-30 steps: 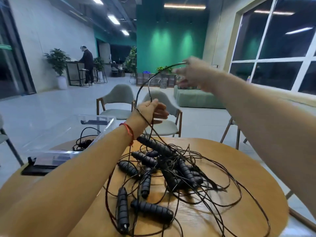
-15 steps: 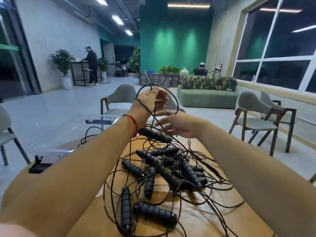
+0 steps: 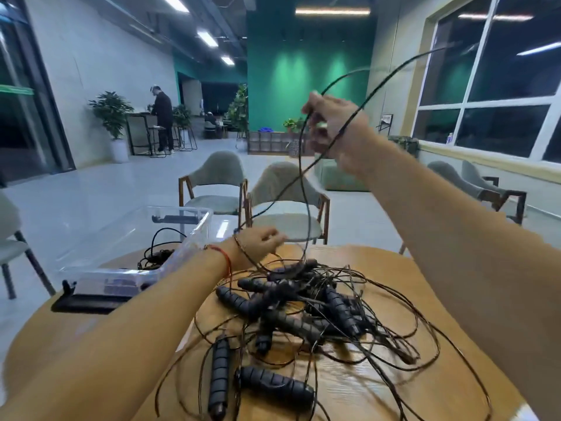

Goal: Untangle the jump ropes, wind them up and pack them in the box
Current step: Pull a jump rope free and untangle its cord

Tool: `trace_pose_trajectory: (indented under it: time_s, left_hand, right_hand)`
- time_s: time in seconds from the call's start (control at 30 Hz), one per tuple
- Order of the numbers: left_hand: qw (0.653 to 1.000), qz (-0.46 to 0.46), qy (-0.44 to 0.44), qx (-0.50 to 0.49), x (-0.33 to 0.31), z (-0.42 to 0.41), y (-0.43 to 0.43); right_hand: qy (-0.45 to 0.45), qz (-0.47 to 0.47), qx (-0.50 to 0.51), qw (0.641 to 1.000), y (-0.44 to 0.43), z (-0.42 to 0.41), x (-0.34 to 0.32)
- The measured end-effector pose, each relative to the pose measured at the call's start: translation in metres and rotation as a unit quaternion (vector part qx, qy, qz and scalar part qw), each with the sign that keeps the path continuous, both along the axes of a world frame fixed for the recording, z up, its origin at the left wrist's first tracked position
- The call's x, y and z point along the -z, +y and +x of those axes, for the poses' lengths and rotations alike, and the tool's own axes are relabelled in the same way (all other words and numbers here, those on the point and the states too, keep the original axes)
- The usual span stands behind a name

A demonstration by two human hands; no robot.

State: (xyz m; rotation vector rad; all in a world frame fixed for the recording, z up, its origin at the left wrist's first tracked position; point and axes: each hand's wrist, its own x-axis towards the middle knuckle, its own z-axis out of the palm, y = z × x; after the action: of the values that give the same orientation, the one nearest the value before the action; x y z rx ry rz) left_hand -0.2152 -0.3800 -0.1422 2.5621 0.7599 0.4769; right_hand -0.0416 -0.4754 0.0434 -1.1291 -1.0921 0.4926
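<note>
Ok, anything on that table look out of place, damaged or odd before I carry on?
Nothing looks spilled or visibly damaged. The jump ropes are one knotted heap on the table, with cords crossing over several handles. One raised cord also lies across the left wrist, where it could snag.

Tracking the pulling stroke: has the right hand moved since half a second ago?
Yes. The right hand rose from just over the tangled ropes on the table to high above the chair back, gripping a rope.
</note>
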Motion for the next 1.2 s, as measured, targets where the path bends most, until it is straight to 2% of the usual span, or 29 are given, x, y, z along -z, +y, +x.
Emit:
trace_pose_trajectory:
  time_s: [0.03,0.1,0.13,0.17,0.2,0.23,0.27,0.3,0.33,0.37,0.4,0.43,0.47,0.5,0.53,0.6,0.63,0.67,0.73,0.8,0.9,1.0,1.1,1.2]
  left_hand:
    - [0.999,0.032,0.014,-0.015,0.013,0.005,0.013]
    - [0.999,0.005,-0.007,-0.034,0.013,0.011,0.000]
    - [0.999,0.002,-0.022,-0.049,0.032,0.015,0.024]
    - [0.999,-0.005,-0.001,-0.046,0.042,0.023,0.039]
    - [0.995,0.014,0.044,-0.088,0.089,0.030,0.119]
    - [0.984,0.025,0.125,-0.124,0.133,0.043,0.199]
    - [0.983,-0.009,0.157,-0.092,0.147,0.041,0.248]
    - [0.975,-0.082,0.200,-0.053,0.142,0.035,0.263]
    - [0.968,-0.070,0.234,-0.051,0.128,0.023,0.242]
    - [0.953,-0.110,0.278,-0.047,0.088,0.015,0.190]
    - [0.950,-0.075,0.302,-0.035,0.027,-0.006,0.106]
    - [0.925,-0.080,0.371,0.020,-0.015,-0.010,0.059]
    - [0.908,-0.026,0.416,0.042,-0.031,-0.021,0.041]
    - [0.898,-0.008,0.439,0.038,-0.061,-0.031,0.026]
    - [0.894,-0.002,0.448,0.000,-0.068,-0.034,0.025]
    - [0.929,0.041,0.361,-0.074,-0.086,-0.035,0.018]
    - [0.959,0.059,0.268,-0.072,-0.087,-0.028,0.015]
    - [0.985,0.049,0.158,-0.051,-0.089,-0.020,0.005]
    - [0.998,-0.056,-0.004,0.002,-0.087,-0.001,-0.018]
    - [0.993,-0.099,-0.066,0.009,-0.068,0.020,-0.033]
    - [0.979,-0.173,-0.108,-0.021,-0.047,0.048,-0.042]
    - [0.931,-0.297,-0.212,-0.021,-0.047,0.069,-0.034]
    - [0.902,-0.304,-0.306,-0.030,-0.077,0.068,-0.030]
    - [0.857,-0.346,-0.381,-0.029,-0.114,0.064,-0.023]
  right_hand:
    - [-0.010,-0.008,0.008,1.000,-0.004,0.003,-0.012]
    - [-0.029,-0.024,0.013,0.999,-0.010,0.010,-0.024]
    - [-0.038,-0.034,0.018,0.999,-0.012,0.012,-0.027]
    - [-0.050,-0.043,0.025,0.998,-0.015,0.015,-0.029]
    - [-0.064,-0.050,0.032,0.996,-0.017,0.016,-0.030]
    - [-0.075,-0.057,0.040,0.995,-0.020,0.018,-0.030]
    - [-0.082,-0.061,0.045,0.994,-0.021,0.021,-0.030]
    - [-0.086,-0.064,0.051,0.993,-0.023,0.023,-0.030]
    - [-0.089,-0.068,0.058,0.992,-0.024,0.027,-0.028]
    - [-0.092,-0.072,0.065,0.991,-0.024,0.032,-0.026]
    - [-0.096,-0.078,0.074,0.990,-0.025,0.035,-0.025]
    - [-0.099,-0.084,0.084,0.988,-0.025,0.039,-0.022]
    - [-0.102,-0.090,0.093,0.986,-0.025,0.043,-0.021]
    - [-0.104,-0.094,0.099,0.985,-0.026,0.046,-0.019]
    - [-0.103,-0.097,0.102,0.985,-0.026,0.048,-0.018]
    - [-0.100,-0.097,0.103,0.985,-0.026,0.050,-0.018]
    - [-0.097,-0.095,0.102,0.985,-0.026,0.049,-0.018]
    - [-0.094,-0.094,0.101,0.986,-0.025,0.048,-0.018]
    - [-0.093,-0.087,0.093,0.988,-0.022,0.042,-0.019]
    - [-0.086,-0.074,0.081,0.990,-0.021,0.035,-0.021]
    - [-0.087,-0.061,0.066,0.992,-0.020,0.029,-0.020]
    - [-0.081,-0.064,0.032,0.994,-0.021,0.030,-0.011]
    - [-0.090,-0.129,0.001,0.988,-0.023,0.031,0.019]
    - [-0.113,-0.197,-0.140,0.964,-0.021,0.024,0.072]
